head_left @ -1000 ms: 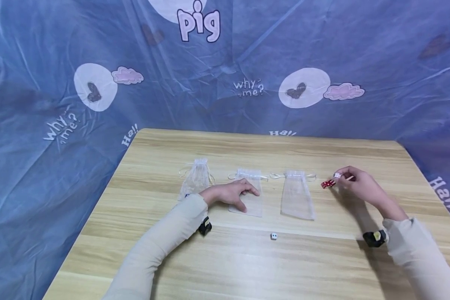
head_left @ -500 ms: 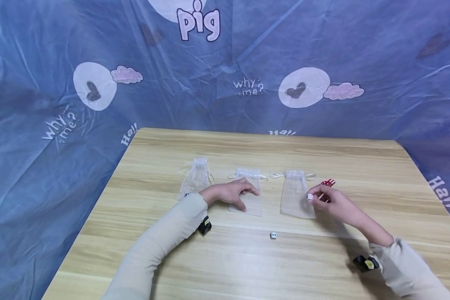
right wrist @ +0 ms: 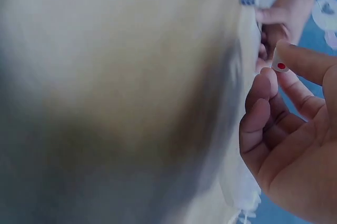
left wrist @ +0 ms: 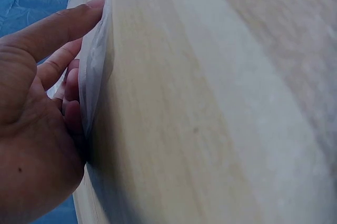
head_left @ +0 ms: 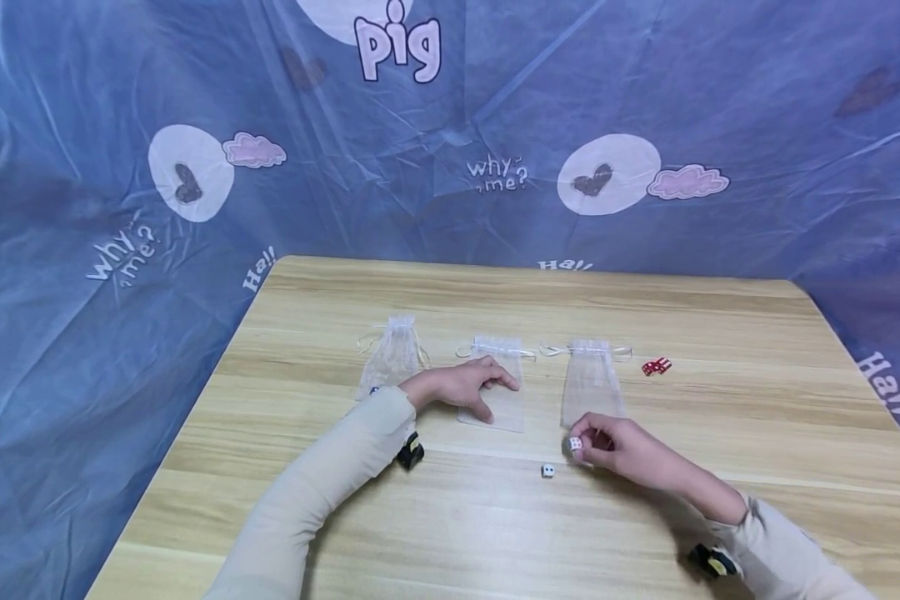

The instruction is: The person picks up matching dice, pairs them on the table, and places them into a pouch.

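My right hand (head_left: 630, 450) pinches a white die (head_left: 575, 444) between thumb and fingertips, just off the near end of the right gauze drawstring bag (head_left: 592, 387). In the right wrist view the held die (right wrist: 281, 66) shows a single red dot. Close by on its left, another white die (head_left: 547, 471) lies on the table. My left hand (head_left: 465, 387) rests on the middle gauze bag (head_left: 506, 408), thumb and fingers spread apart and loosely bent. From the left wrist, the thumb touches the sheer cloth (left wrist: 95, 77).
Two red dice (head_left: 656, 367) lie right of the bags. A third gauze bag (head_left: 393, 358), gathered at its neck, lies on the left with something blue (head_left: 375, 390) at its bottom, partly behind my left sleeve. A blue printed cloth (head_left: 420, 208) hangs behind the wooden table (head_left: 450, 533).
My right hand has carried the white die from beside the red dice, leftward and nearer, past the right bag toward the other white die. My left hand has stayed put.
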Motion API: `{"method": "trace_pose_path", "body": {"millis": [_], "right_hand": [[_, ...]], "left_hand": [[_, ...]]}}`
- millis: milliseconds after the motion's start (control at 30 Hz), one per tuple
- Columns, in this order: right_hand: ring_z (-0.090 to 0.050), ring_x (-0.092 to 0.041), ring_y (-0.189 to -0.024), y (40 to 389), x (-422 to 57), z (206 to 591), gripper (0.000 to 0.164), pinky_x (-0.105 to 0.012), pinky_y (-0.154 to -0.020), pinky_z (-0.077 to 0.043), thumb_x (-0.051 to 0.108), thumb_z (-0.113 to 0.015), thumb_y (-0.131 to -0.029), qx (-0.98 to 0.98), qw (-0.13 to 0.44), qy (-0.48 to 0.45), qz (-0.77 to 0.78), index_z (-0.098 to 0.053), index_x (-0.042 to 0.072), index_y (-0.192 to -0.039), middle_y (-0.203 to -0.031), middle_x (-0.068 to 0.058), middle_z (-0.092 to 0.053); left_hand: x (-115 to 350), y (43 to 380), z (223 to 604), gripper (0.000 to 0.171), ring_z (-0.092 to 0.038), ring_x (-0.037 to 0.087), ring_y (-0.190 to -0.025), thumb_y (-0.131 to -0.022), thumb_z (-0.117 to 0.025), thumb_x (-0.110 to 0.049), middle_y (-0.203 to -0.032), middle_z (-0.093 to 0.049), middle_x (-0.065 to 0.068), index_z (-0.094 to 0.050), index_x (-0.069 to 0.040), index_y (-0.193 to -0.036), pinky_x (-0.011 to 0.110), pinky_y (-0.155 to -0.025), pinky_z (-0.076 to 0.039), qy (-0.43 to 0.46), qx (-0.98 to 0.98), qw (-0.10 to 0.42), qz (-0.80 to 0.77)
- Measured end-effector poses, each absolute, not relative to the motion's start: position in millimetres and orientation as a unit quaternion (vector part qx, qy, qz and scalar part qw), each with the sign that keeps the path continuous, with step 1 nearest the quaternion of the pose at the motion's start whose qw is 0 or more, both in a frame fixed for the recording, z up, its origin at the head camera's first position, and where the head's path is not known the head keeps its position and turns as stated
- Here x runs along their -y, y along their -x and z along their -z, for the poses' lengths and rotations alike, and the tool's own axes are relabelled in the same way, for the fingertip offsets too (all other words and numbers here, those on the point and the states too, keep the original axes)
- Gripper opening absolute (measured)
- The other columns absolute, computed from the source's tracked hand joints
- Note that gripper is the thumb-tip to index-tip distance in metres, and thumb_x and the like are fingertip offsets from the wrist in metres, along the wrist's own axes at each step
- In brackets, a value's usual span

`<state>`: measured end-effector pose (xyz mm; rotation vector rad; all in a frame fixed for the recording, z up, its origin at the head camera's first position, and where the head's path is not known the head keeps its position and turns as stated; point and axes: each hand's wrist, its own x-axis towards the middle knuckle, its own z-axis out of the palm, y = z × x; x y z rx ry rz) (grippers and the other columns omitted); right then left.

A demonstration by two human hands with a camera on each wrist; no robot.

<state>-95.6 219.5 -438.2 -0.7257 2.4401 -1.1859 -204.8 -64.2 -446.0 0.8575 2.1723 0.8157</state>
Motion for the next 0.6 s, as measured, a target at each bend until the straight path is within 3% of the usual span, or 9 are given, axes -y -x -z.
{"method": "trace_pose_path", "body": {"millis": [333, 600], "right_hand": [[-0.048, 0.003, -0.070, 83, -212, 446, 0.011, -0.018, -0.059, -0.044, 0.018, -0.068, -0.088, -0.845, 0.182, 0.269, 0.424, -0.064, 0.014, -0.097, -0.078, 0.008, -0.056], [-0.042, 0.006, -0.066, 78, -210, 449, 0.015, -0.017, -0.056, -0.041, 0.020, -0.073, -0.084, -0.864, 0.132, 0.308, 0.376, -0.064, 0.018, -0.095, -0.073, 0.014, -0.049]], "left_hand": [[64, 203, 445, 0.064, -0.042, 0.011, -0.106, -0.075, -0.080, -0.011, -0.119, -0.045, 0.002, -0.056, -0.021, -0.133, 0.025, -0.098, -0.037, -0.335, -0.837, 0.317, -0.295], [66, 202, 442, 0.062, -0.043, 0.011, -0.107, -0.076, -0.080, -0.011, -0.117, -0.045, 0.001, -0.056, -0.020, -0.132, 0.025, -0.100, -0.037, -0.349, -0.830, 0.314, -0.301]]}}
